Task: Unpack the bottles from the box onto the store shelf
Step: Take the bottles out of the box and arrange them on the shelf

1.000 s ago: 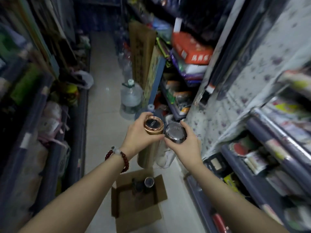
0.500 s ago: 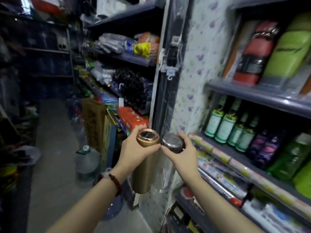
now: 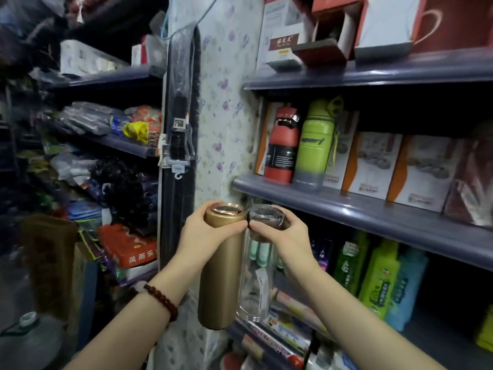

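Note:
My left hand (image 3: 202, 231) grips a tall gold bottle (image 3: 220, 279) near its top, holding it upright. Beside it, my right hand (image 3: 288, 236) grips a clear glass bottle (image 3: 254, 287) near its cap, also upright. The two bottles touch side by side in front of the left end of a grey store shelf (image 3: 346, 206). On that shelf stand a red bottle (image 3: 281, 148) and a green bottle (image 3: 314, 145) next to white and orange boxes (image 3: 373, 161). The cardboard box is out of view.
A floral-papered pillar (image 3: 224, 124) stands just left of the shelf, with black packaged goods (image 3: 181, 134) hanging on it. Green bottles (image 3: 378, 276) fill the shelf below. More packed shelves (image 3: 106, 140) line the aisle at left; a large water jug (image 3: 29, 337) sits on the floor.
My view has swung up from the floor and the cardboard box to the shelf. Both hands have raised the two bottles to the height of the shelf with the red and green bottles.

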Demonstrator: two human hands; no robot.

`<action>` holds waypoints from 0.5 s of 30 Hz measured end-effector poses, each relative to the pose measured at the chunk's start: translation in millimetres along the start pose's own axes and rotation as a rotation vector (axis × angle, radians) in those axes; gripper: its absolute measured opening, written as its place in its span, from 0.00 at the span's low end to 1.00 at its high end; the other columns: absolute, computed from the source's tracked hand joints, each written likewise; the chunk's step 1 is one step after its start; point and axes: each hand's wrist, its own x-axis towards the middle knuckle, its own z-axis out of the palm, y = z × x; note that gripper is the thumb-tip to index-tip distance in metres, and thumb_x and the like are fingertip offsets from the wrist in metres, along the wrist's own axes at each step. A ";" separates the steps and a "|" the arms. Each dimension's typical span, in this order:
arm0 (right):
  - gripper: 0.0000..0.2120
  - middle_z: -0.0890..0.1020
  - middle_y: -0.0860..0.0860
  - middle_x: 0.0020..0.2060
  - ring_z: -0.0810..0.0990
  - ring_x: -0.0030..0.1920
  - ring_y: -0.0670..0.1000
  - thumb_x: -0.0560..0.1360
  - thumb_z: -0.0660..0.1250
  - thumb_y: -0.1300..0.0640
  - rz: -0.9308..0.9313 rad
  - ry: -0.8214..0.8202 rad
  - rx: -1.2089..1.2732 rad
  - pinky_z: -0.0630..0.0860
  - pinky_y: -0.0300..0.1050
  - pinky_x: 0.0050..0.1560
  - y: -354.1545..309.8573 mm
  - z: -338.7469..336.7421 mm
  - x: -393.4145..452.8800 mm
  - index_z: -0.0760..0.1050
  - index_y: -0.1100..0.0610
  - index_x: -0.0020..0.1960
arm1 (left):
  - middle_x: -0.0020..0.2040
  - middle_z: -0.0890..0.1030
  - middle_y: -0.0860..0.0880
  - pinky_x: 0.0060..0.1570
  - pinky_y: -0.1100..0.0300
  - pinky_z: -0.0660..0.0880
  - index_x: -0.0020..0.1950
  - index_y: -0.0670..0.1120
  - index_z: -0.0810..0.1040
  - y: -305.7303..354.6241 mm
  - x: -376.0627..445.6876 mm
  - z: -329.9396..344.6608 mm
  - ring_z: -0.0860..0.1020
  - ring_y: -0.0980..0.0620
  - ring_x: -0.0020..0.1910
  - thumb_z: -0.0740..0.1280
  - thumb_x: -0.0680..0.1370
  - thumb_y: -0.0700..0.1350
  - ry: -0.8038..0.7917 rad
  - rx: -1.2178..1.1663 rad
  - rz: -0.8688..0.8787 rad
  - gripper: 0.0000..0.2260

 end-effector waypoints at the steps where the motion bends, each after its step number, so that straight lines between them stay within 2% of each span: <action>1: 0.20 0.86 0.54 0.46 0.84 0.50 0.56 0.63 0.79 0.64 -0.013 -0.001 0.008 0.81 0.49 0.52 -5.9 -6.4 4.1 0.80 0.58 0.54 | 0.48 0.84 0.55 0.53 0.61 0.76 0.54 0.54 0.79 7.8 2.7 6.9 0.82 0.57 0.50 0.81 0.56 0.53 -0.010 -0.018 0.013 0.28; 4: 0.17 0.86 0.55 0.47 0.84 0.51 0.58 0.65 0.78 0.64 -0.060 -0.002 0.038 0.80 0.51 0.53 -28.1 -22.4 13.0 0.81 0.58 0.52 | 0.45 0.84 0.56 0.48 0.65 0.75 0.52 0.54 0.79 30.5 13.1 23.6 0.82 0.61 0.46 0.81 0.62 0.45 -0.053 -0.058 0.064 0.21; 8: 0.17 0.86 0.56 0.47 0.84 0.51 0.57 0.66 0.76 0.66 -0.125 0.029 0.080 0.81 0.51 0.52 -59.7 -35.2 25.5 0.80 0.59 0.54 | 0.48 0.84 0.57 0.46 0.69 0.73 0.55 0.54 0.79 63.5 28.6 36.0 0.81 0.63 0.47 0.80 0.63 0.47 -0.112 -0.060 0.172 0.23; 11: 0.19 0.85 0.57 0.49 0.84 0.51 0.57 0.65 0.77 0.65 -0.190 0.067 0.098 0.82 0.49 0.48 -78.9 -43.4 35.3 0.79 0.59 0.55 | 0.51 0.83 0.56 0.50 0.64 0.75 0.57 0.55 0.78 90.2 40.3 42.6 0.80 0.60 0.51 0.81 0.61 0.51 -0.151 -0.047 0.281 0.26; 13: 0.19 0.85 0.57 0.49 0.84 0.50 0.55 0.65 0.77 0.65 -0.248 0.109 0.115 0.82 0.47 0.49 -92.0 -48.6 41.8 0.79 0.60 0.55 | 0.50 0.83 0.57 0.52 0.62 0.76 0.56 0.56 0.78 108.4 47.1 47.9 0.81 0.60 0.51 0.80 0.59 0.53 -0.187 -0.049 0.350 0.27; 15: 0.19 0.85 0.58 0.49 0.84 0.51 0.56 0.65 0.76 0.65 -0.306 0.159 0.135 0.81 0.49 0.52 -104.8 -55.1 48.5 0.79 0.62 0.56 | 0.50 0.84 0.57 0.49 0.63 0.77 0.56 0.56 0.78 126.5 55.7 55.9 0.81 0.61 0.49 0.81 0.58 0.53 -0.222 -0.056 0.410 0.28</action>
